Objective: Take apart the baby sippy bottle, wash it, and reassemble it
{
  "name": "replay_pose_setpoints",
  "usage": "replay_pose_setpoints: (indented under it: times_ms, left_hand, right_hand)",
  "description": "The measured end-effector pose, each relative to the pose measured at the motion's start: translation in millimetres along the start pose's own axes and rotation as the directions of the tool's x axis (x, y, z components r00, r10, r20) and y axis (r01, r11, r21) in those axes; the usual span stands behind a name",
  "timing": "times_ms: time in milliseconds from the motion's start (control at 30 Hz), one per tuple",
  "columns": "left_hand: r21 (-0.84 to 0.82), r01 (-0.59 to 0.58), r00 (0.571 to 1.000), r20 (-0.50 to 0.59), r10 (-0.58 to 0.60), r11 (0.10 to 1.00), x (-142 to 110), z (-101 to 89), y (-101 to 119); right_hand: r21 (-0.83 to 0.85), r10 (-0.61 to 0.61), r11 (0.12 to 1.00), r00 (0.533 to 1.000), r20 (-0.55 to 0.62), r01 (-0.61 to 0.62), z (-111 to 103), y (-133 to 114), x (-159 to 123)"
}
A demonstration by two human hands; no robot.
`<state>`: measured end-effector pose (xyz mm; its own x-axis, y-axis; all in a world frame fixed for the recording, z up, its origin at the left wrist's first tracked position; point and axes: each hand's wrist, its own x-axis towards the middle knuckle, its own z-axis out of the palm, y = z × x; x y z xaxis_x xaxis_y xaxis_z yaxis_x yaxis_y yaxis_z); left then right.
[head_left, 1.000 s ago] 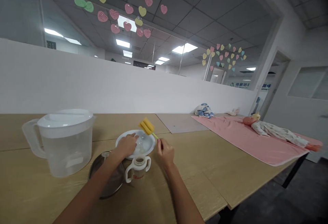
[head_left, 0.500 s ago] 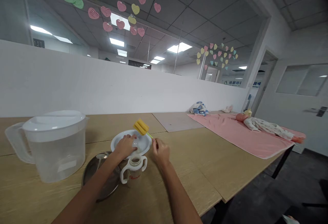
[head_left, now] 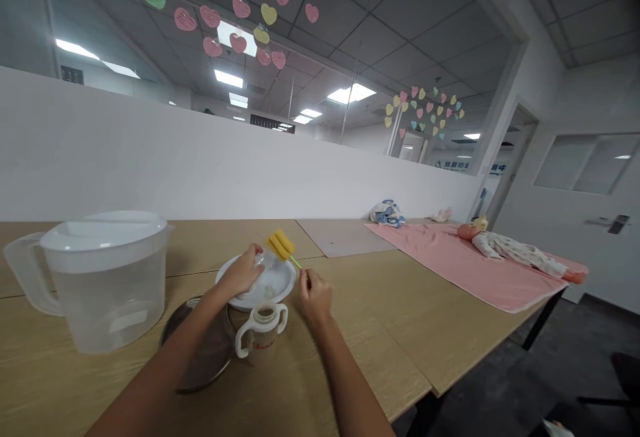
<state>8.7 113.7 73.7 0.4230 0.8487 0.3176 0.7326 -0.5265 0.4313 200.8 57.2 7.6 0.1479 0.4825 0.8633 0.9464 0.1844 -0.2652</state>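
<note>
My left hand [head_left: 242,272] is closed around a small clear object, hard to make out, above the white plate [head_left: 274,285]. My right hand [head_left: 313,294] pinches the thin green handle of a brush with a yellow sponge head [head_left: 280,245], which sits just right of my left hand's fingers. In front of the plate stands a clear baby bottle with two white handles [head_left: 261,332], no cap on it.
A large clear lidded water jug [head_left: 103,277] stands at the left. A glass pot lid [head_left: 205,347] lies by the bottle. Farther right, a pink blanket [head_left: 465,267] carries a baby doll [head_left: 515,250]. The table edge [head_left: 430,390] runs at the lower right.
My left hand has lifted the small clear object off the plate toward the sponge head. The right hand keeps hold of the brush. The camera view shifted slightly.
</note>
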Motion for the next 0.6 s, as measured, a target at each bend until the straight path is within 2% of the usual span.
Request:
replay_pose_setpoints:
  times_ms: [33, 100, 167, 233, 333, 467, 600]
  left_hand:
    - [-0.037, 0.010, 0.999, -0.049, -0.012, 0.999, 0, -8.9, 3]
    - [-0.243, 0.021, 0.981, -0.181, -0.066, 0.970, -3, -26.7, 11]
    - [-0.331, 0.018, 0.958, -0.265, -0.112, 0.943, -6, -40.4, 16]
    - [-0.393, -0.028, 0.932, -0.343, -0.118, 0.919, -8, -46.8, 18]
    - [-0.473, -0.106, 0.894, -0.430, -0.124, 0.875, -6, -44.7, 13]
    - [-0.543, -0.140, 0.883, -0.447, -0.144, 0.828, -3, -38.9, 12]
    - [-0.525, -0.151, 0.920, -0.385, -0.076, 0.838, -8, -40.8, 20]
  right_hand:
    - [-0.002, 0.012, 1.000, 1.000, -0.005, -0.012, 0, -1, 0]
    - [0.007, 0.016, 1.000, 1.000, -0.013, -0.016, -1, -2, 0]
    - [0.025, 0.005, 1.000, 1.000, -0.020, -0.005, -3, -5, 1]
    - [0.042, -0.019, 0.999, 0.999, -0.031, 0.020, -4, -6, 1]
    - [0.046, -0.072, 0.996, 0.996, -0.048, 0.075, -4, -7, 1]
    - [0.069, -0.153, 0.986, 0.988, -0.034, 0.155, -4, -8, -1]
    - [0.096, -0.187, 0.977, 0.981, -0.049, 0.191, -4, -9, -2]
